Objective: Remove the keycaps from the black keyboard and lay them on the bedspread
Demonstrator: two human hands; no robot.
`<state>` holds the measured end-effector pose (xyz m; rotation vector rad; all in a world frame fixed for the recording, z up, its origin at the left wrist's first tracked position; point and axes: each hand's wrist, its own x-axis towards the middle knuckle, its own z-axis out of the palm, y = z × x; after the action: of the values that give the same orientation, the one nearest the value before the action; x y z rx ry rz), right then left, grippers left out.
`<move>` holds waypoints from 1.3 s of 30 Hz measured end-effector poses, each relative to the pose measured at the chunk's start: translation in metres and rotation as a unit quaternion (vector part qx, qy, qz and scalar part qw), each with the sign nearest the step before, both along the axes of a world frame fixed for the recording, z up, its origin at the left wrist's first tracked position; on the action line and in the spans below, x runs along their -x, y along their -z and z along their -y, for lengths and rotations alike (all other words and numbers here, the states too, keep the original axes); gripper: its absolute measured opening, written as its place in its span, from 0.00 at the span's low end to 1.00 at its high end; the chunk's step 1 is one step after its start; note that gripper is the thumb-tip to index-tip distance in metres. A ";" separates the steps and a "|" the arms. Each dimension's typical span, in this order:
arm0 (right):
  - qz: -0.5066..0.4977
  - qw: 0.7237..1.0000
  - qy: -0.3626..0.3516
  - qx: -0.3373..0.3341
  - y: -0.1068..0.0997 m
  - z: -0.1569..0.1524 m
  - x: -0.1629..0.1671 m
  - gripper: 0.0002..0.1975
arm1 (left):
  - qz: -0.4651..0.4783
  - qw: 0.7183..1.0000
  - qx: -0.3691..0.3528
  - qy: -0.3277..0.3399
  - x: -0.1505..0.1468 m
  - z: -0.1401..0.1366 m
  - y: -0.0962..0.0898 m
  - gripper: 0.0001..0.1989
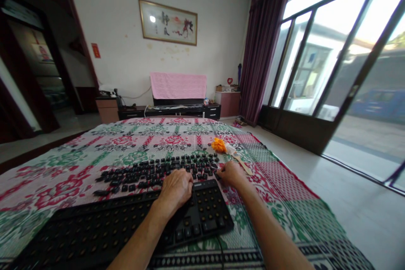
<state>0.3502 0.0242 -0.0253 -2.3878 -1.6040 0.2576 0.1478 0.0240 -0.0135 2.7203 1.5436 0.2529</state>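
A black keyboard (104,223) lies at a slant on the patterned cloth, with most of its switches bare. A few keycaps (188,231) sit on its lower right part. My left hand (177,185) rests on its far edge, fingers curled down over it, the tips hidden. Just beyond the keyboard's right corner, my right hand (232,174) is closed, with something dark at its fingertips that I cannot make out. A thin wire loop (214,165) shows beside those fingers. Loose black keycaps (152,171) are spread in rows behind the keyboard.
An orange fluffy duster head (218,145) and a brush with a pale wooden handle (242,162) lie beyond my right hand. The patterned cloth (177,130) covers the table. A cable (220,249) runs from the keyboard toward me. A low cabinet (211,112) stands against the far wall.
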 end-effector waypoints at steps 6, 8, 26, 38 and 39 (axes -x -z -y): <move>0.013 1.000 0.003 -0.018 0.003 0.004 -0.001 0.13 | 0.000 1.000 -0.005 0.003 0.000 -0.001 0.002 0.14; 0.026 0.999 0.008 -0.017 0.004 0.005 -0.001 0.13 | 0.003 1.000 -0.006 0.002 0.000 -0.001 0.003 0.14; 0.012 0.998 -0.032 -0.053 -0.004 0.007 0.008 0.11 | -0.002 1.000 0.005 -0.003 0.000 0.000 0.001 0.14; 0.039 0.963 -0.251 -0.091 -0.005 -0.003 0.004 0.15 | -0.004 1.000 -0.018 0.005 0.000 0.001 0.000 0.14; 0.038 0.962 -0.258 -0.087 -0.004 -0.004 0.003 0.15 | -0.003 1.000 -0.021 0.007 0.000 0.001 0.000 0.15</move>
<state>0.3467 0.0286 -0.0209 -1.8377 -2.1664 0.1103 0.1483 0.0229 -0.0135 2.7643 1.5380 0.2803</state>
